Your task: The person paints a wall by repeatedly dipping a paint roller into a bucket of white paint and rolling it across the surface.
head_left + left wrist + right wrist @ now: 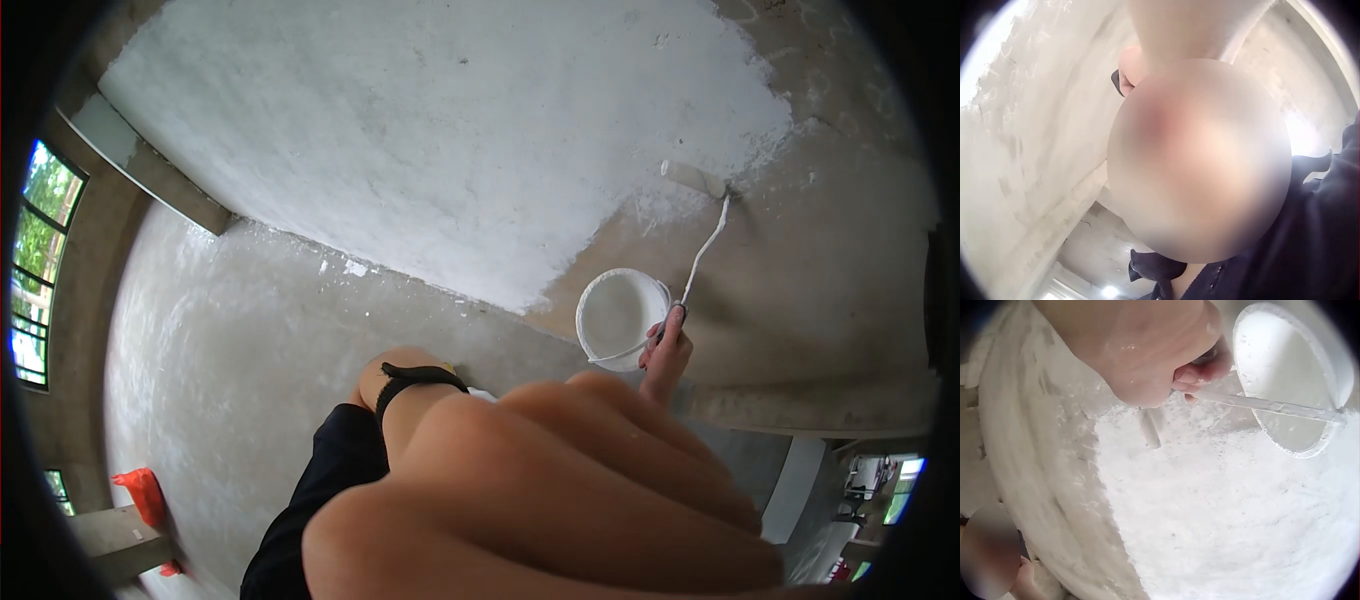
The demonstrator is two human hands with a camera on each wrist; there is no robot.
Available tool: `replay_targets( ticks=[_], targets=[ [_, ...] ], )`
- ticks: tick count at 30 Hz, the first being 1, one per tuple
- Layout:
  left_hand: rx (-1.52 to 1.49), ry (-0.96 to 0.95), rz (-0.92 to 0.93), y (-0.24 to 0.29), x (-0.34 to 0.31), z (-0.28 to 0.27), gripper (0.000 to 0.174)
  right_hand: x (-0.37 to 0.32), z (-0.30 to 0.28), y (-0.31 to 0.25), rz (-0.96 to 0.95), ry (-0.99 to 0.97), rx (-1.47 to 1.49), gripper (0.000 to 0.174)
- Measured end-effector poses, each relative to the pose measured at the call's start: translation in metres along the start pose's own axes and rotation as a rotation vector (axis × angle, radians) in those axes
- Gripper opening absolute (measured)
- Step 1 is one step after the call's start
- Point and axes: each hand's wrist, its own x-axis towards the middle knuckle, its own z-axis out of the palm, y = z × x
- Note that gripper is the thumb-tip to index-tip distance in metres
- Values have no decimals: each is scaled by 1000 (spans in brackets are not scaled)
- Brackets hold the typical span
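Note:
My right hand point(668, 358) grips the dark handle of a paint roller point(692, 178), whose bent, paint-coated wire frame runs up from the fist. The same fingers hold the bail of a white bucket point(668, 294), seen in the right wrist view as a white strip point(1266, 404) reaching to the rim. Pale paint shows inside the bucket point(1285, 372). The roller's sleeve point(1149, 428) overlaps the wall in both views. My left hand point(540, 480) is raised right before the head camera, its knuckles filling the lower foreground. Its fingertips are hidden, and I cannot tell whether it holds anything.
A broad white-painted patch point(430, 140) covers much of the concrete wall, with bare grey-brown wall point(830, 250) to the right. White paint splashes point(356, 268) mark the floor along the wall's foot. An orange bag point(145, 495) hangs by a ledge at the left.

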Motion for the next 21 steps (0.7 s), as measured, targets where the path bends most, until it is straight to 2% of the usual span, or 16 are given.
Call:
replay_targets(
  ticks=[8,9,10,12,21],
  targets=[
    [-89,-45,-82,-18,10,15,27,8,-1,8,70,25,10,56],
    [-96,-44,-96,-19,12,17,26,-8,12,-28,88,32,7,56],
    [-103,-48,-109,-21,13,20,26,-13,17,-41,87,27,8,56],
    [-106,-55,-121,-24,18,23,25,7,2,7,82,22,30,56],
    [-76,-61,-162,-21,14,7,21,7,-2,6,35,25,-14,55]
  ],
)
